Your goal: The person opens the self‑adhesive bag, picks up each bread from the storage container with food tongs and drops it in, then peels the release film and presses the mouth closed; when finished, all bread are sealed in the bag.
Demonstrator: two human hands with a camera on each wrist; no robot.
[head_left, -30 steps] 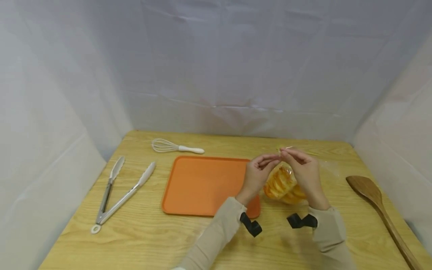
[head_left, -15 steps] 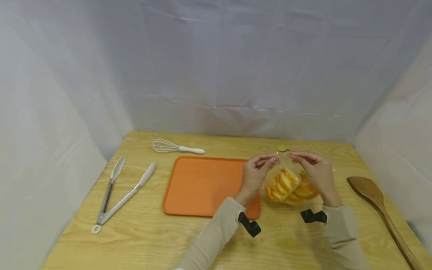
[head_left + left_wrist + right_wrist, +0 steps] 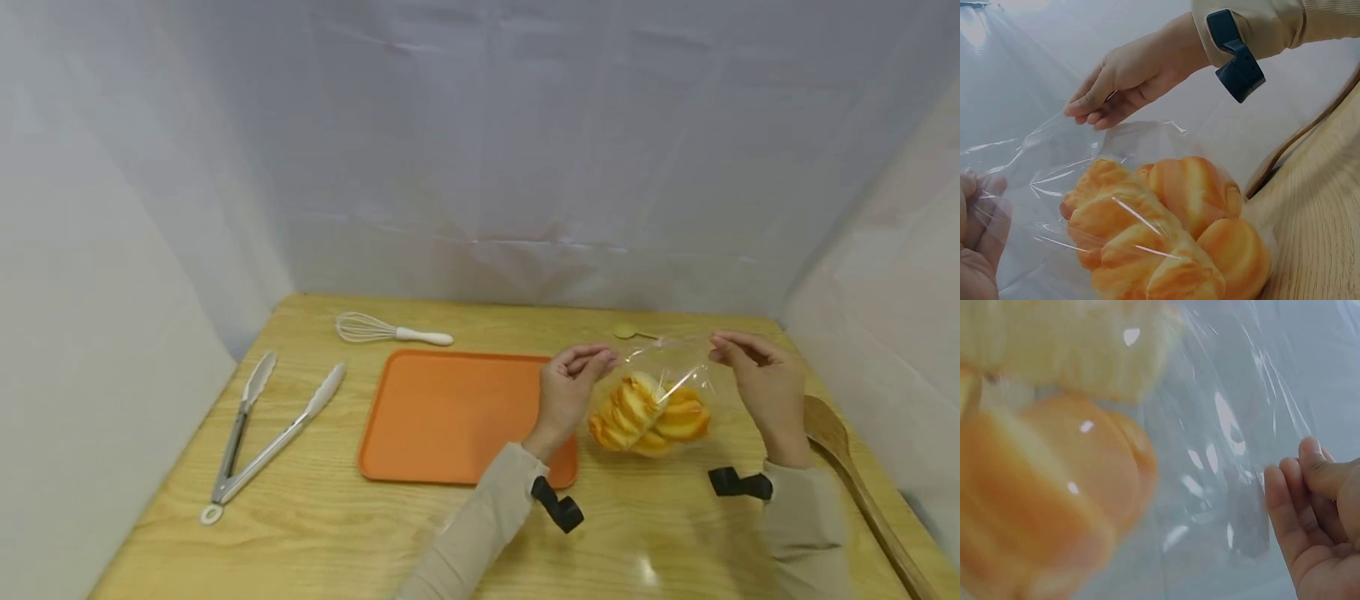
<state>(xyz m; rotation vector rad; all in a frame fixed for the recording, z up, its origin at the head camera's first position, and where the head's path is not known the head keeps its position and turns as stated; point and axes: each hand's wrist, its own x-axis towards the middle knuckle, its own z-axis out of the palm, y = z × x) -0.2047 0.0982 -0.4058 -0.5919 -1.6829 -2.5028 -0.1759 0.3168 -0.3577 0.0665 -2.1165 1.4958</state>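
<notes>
A clear plastic bag (image 3: 671, 360) with its mouth stretched wide lies between the hands. Inside are pastry-like golden bread pieces: a ridged twisted loaf (image 3: 626, 414) and rounded rolls (image 3: 681, 417). My left hand (image 3: 567, 390) pinches the bag's left edge between thumb and fingertips. The opposite edge is pinched by my right hand (image 3: 768, 393), which shows its thumb on top in the left wrist view. In the right wrist view the film runs taut up to the right hand's fingertips (image 3: 1277, 481). The bag's bottom sits on the wooden table (image 3: 360, 542).
Left of the bag lies an orange tray (image 3: 450, 417), partly behind the left forearm. A whisk (image 3: 393, 329) is behind it, and metal tongs (image 3: 277, 450) lie spread at far left. A yellow spoon-like utensil (image 3: 624, 331) sits behind the bag; a wooden spatula (image 3: 855, 475) lies at right.
My right hand has moved right, away from the left hand, drawing the bag's mouth wide. The left hand has stayed nearly in place. The bread and yellow utensil now show more fully.
</notes>
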